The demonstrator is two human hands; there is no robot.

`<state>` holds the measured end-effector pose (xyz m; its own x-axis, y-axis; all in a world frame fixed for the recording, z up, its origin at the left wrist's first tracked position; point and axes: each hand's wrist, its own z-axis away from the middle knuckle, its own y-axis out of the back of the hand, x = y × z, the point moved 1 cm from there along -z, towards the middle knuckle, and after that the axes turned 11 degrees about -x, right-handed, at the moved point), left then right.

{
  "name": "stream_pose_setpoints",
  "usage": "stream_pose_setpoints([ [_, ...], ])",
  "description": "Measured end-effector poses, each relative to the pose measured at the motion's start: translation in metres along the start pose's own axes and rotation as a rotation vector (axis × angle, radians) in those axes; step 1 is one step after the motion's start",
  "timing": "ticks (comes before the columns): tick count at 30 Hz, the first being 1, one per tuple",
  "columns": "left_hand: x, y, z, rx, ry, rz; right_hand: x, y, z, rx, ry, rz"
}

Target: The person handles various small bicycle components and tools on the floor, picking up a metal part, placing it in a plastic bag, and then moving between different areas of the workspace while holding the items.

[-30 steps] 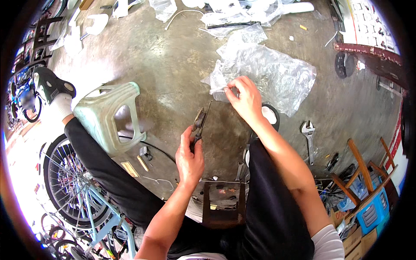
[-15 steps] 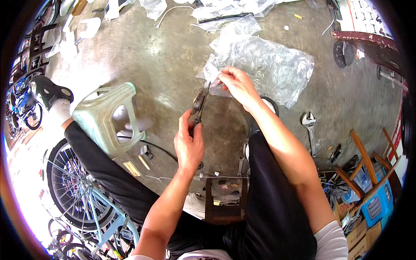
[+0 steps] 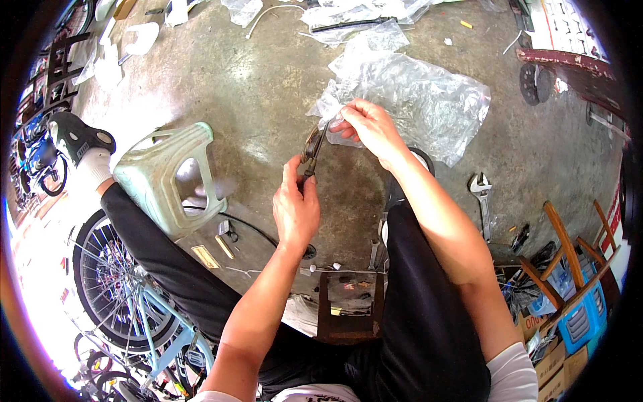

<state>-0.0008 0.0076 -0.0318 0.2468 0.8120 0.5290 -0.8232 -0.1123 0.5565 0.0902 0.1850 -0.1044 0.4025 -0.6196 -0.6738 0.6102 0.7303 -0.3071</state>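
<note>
My left hand [image 3: 297,209] is closed around the lower end of a dark, worn metal part [image 3: 312,146] with rounded pieces and a thin arm pointing away from me. Its exact kind is unclear. At the far tip of that part, the thumb and fingers of my right hand [image 3: 372,131] are pinched together. What sits between those fingertips is too small to make out. Just beyond and partly behind my right hand, a crumpled clear plastic bag [image 3: 429,100] lies on the concrete floor.
Left of my hands a pale green plastic stool [image 3: 151,201] lies tipped over, a black cable [image 3: 251,226] beside it. An adjustable wrench [image 3: 481,201] rests on the right. A bicycle wheel [image 3: 84,268] stands at lower left, a wooden frame [image 3: 561,231] at right.
The dark metal part and my left hand have moved slightly away from me, bringing the part nearer my right fingertips. The whole view has shifted a little.
</note>
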Motion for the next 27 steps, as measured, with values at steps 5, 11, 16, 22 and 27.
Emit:
stream_pose_setpoints([
  [5, -0.001, 0.001, -0.003, -0.014, 0.016, -0.009, 0.006, 0.002, -0.006, -0.014, 0.039, -0.074],
  [11, -0.008, 0.004, 0.004, -0.078, 0.051, 0.015, 0.012, 0.003, -0.005, 0.019, 0.043, -0.206],
  [16, -0.008, 0.006, 0.009, -0.089, 0.104, 0.144, 0.013, 0.000, -0.003, 0.036, 0.038, -0.269],
  [22, 0.003, 0.012, 0.006, -0.146, 0.089, 0.145, 0.019, 0.000, -0.005, 0.022, 0.047, -0.228],
  [27, 0.012, 0.014, -0.005, -0.216, 0.171, 0.356, 0.020, 0.001, -0.006, -0.029, 0.077, -0.358],
])
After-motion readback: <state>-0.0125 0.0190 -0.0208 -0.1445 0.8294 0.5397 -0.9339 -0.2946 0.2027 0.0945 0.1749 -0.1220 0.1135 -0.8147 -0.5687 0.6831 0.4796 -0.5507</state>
